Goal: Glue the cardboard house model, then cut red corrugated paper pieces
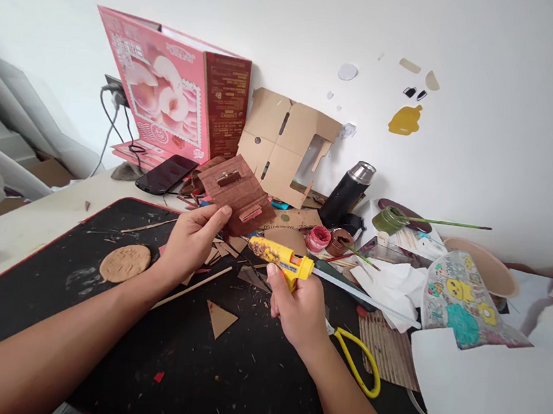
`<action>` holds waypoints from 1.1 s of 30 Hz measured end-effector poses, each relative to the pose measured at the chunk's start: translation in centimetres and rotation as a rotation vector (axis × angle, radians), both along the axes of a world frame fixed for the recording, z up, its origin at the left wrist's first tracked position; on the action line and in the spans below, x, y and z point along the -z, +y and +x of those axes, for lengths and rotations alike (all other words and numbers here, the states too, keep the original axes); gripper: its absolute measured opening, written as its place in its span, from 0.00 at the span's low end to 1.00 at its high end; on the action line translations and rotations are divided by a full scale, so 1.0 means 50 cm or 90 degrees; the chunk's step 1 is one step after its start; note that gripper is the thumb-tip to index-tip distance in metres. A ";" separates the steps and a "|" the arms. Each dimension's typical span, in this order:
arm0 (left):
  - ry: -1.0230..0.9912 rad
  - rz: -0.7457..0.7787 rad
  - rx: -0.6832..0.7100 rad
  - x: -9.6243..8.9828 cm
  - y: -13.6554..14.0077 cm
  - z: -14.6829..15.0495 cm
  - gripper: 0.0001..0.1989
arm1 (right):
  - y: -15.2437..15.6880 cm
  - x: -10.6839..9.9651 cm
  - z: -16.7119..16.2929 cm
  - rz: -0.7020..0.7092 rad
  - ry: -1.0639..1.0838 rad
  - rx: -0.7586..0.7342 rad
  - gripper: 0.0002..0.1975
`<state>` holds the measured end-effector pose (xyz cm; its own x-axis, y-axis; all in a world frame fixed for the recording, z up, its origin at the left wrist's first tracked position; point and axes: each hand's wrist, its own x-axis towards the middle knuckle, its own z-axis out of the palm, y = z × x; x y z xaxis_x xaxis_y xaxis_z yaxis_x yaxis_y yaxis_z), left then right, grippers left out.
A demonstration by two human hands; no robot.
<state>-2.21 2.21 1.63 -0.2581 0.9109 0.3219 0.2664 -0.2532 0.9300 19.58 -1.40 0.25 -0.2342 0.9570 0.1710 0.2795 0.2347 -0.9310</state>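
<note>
My left hand (192, 240) pinches the lower edge of a brown-painted cardboard piece (238, 192), thumb on its face. The piece is tilted and has a cut slot near its top and another lower right. In my right hand (300, 307) is a yellow hot glue gun (280, 258), its fingers wrapped round the handle. A long translucent glue stick (364, 290) juts from the back of the gun. Its nozzle points left, close to the lower edge of the brown piece; whether they touch I cannot tell.
On the black mat (136, 364) lie a round clay-coloured disc (125, 263), a cardboard triangle (220, 320), and yellow-handled scissors (358, 365). Behind are a phone (166, 174), a pink box (169, 93), cut cardboard (277, 140), a black flask (346, 192) and paint jars (317, 238). White paper (490, 394) lies at right.
</note>
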 end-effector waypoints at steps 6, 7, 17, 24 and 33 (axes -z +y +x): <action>-0.014 -0.014 0.005 0.001 0.001 0.001 0.24 | -0.001 0.000 0.000 0.021 -0.029 0.003 0.25; -0.017 -0.015 0.007 0.001 0.002 0.000 0.24 | 0.000 0.001 0.000 0.019 -0.027 0.005 0.26; -0.052 -0.020 0.039 0.002 0.004 -0.003 0.22 | 0.004 -0.005 0.006 -0.013 -0.005 0.017 0.27; -0.078 -0.010 0.013 0.006 0.007 -0.003 0.22 | 0.003 -0.003 0.005 -0.010 -0.024 0.012 0.29; -0.073 -0.014 0.065 0.007 0.006 -0.005 0.23 | 0.007 -0.001 0.009 -0.016 0.000 0.018 0.27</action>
